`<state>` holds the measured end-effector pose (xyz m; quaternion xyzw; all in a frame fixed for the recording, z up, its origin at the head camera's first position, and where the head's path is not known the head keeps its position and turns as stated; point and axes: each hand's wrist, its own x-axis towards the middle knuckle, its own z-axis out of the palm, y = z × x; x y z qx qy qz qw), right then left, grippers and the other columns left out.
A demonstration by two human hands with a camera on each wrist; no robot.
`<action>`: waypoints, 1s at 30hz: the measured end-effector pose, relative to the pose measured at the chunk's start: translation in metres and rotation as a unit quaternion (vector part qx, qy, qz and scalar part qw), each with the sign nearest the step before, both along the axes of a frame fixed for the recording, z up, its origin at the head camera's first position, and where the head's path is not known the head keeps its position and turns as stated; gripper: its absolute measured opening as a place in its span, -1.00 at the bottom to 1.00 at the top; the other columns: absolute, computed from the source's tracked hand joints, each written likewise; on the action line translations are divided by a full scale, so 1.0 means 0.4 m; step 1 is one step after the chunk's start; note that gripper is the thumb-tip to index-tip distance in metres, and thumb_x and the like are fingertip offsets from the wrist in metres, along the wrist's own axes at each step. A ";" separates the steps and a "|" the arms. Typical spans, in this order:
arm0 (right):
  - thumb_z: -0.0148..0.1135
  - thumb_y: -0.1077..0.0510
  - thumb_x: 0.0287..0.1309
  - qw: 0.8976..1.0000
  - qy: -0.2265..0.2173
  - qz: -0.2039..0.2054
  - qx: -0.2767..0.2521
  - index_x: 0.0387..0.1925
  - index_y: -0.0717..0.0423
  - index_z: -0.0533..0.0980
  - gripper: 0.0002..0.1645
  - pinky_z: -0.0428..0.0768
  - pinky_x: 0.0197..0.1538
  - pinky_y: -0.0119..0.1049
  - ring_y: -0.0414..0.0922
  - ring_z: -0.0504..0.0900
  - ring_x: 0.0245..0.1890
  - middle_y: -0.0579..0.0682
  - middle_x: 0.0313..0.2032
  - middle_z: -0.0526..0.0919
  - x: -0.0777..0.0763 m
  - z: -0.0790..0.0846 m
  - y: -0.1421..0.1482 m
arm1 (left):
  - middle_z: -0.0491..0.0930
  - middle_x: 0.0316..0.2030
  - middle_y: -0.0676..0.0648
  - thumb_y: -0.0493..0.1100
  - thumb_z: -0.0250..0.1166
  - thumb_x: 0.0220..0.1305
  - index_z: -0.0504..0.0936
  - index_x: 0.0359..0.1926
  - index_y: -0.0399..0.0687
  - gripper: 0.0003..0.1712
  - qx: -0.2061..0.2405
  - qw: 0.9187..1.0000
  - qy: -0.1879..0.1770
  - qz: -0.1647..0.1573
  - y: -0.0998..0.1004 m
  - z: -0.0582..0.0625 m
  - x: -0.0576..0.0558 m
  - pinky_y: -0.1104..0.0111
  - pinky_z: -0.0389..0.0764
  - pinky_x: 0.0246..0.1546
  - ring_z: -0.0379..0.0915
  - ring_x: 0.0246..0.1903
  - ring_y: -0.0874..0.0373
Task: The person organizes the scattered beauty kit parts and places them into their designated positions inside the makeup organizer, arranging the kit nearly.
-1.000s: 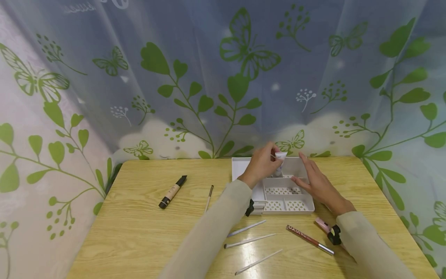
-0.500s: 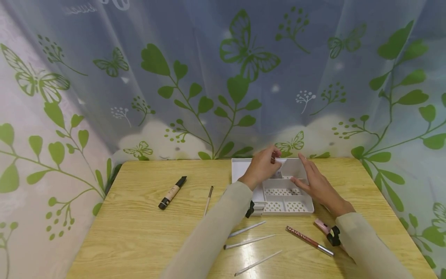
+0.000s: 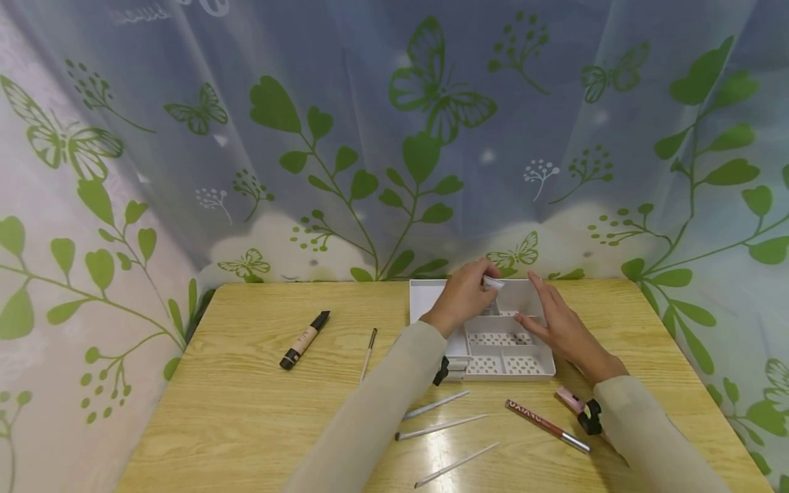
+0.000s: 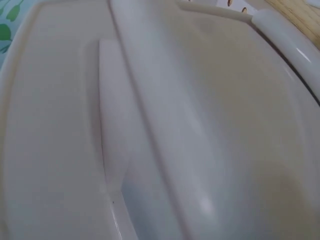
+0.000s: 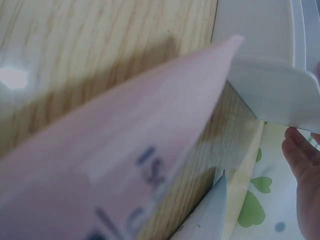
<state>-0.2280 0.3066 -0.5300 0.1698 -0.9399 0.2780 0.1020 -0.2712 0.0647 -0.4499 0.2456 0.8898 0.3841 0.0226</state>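
Observation:
My left hand [image 3: 462, 296] pinches a small white squeeze tube [image 3: 493, 282] by its flat end, over the back compartment of a white organizer box [image 3: 508, 374]. The tube's lower part is hidden behind the fingers and the box's dividers. On the box's right wall rests my right hand [image 3: 564, 329], fingers straight along the rim and thumb over the inside. The right wrist view has that hand's fingers [image 5: 300, 150] at the box's outer wall [image 5: 272, 90]. White box panels [image 4: 55, 125] fill the left wrist view.
Several thin brushes [image 3: 440, 427] lie in front of the box. A brown-red pencil-like tube [image 3: 545, 424] and a pink tube [image 3: 570, 399] lie by the right forearm, with a white tube [image 5: 205, 212] beyond. A black-capped beige tube [image 3: 305, 340] lies on the left of the table [image 3: 228, 411].
The white tube has sunk lower into the back compartment and tilted over, still in my left hand's fingers. My right hand has kept its place on the box's wall.

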 end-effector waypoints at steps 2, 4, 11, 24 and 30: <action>0.40 0.10 0.50 1.000 -0.004 -0.001 0.000 0.77 0.14 -0.14 0.15 0.60 0.15 0.50 0.51 0.51 0.31 0.54 0.50 0.25 -0.001 0.000 -0.001 | 0.71 0.13 -0.01 -0.20 0.39 0.53 0.67 0.25 -0.04 -0.67 0.001 1.000 -0.001 0.000 -0.003 0.001 -0.001 0.40 0.61 -0.02 0.56 -0.03 0.19; 0.38 0.09 0.51 1.000 -0.009 -0.002 0.000 0.78 0.13 -0.15 0.15 0.59 0.16 0.51 0.52 0.49 0.32 0.54 0.51 0.23 -0.002 0.000 -0.001 | 0.71 0.17 -0.01 -0.20 0.39 0.53 0.67 0.26 -0.03 -0.65 0.006 1.000 -0.004 -0.001 -0.007 0.002 -0.001 0.39 0.65 0.05 0.59 0.04 0.17; 0.36 0.05 0.53 1.000 -0.017 -0.003 0.000 0.78 0.11 -0.17 0.15 0.54 0.22 0.54 0.54 0.44 0.37 0.54 0.53 0.20 -0.009 -0.002 -0.001 | 0.67 0.25 0.00 -0.20 0.38 0.54 0.65 0.30 -0.02 -0.62 0.025 0.999 -0.029 -0.002 -0.028 0.010 -0.001 0.32 0.69 0.23 0.64 0.22 0.09; 0.37 0.03 0.53 1.000 -0.022 -0.006 -0.005 0.78 0.12 -0.16 0.15 0.47 0.29 0.58 0.54 0.36 0.43 0.53 0.55 0.19 -0.005 0.001 -0.004 | 0.63 0.32 -0.10 -0.40 0.31 0.49 0.59 0.35 -0.08 -0.53 0.055 0.997 -0.049 -0.013 -0.092 0.018 -0.005 0.32 0.68 0.26 0.62 0.26 -0.02; 0.37 0.04 0.52 1.000 -0.020 -0.004 -0.003 0.78 0.13 -0.16 0.15 0.47 0.29 0.58 0.54 0.36 0.44 0.53 0.55 0.19 -0.004 0.001 -0.001 | 0.63 0.31 -0.07 -0.39 0.30 0.48 0.60 0.36 -0.06 -0.51 0.052 0.998 -0.041 -0.009 -0.123 0.024 -0.006 0.31 0.68 0.25 0.63 0.25 0.00</action>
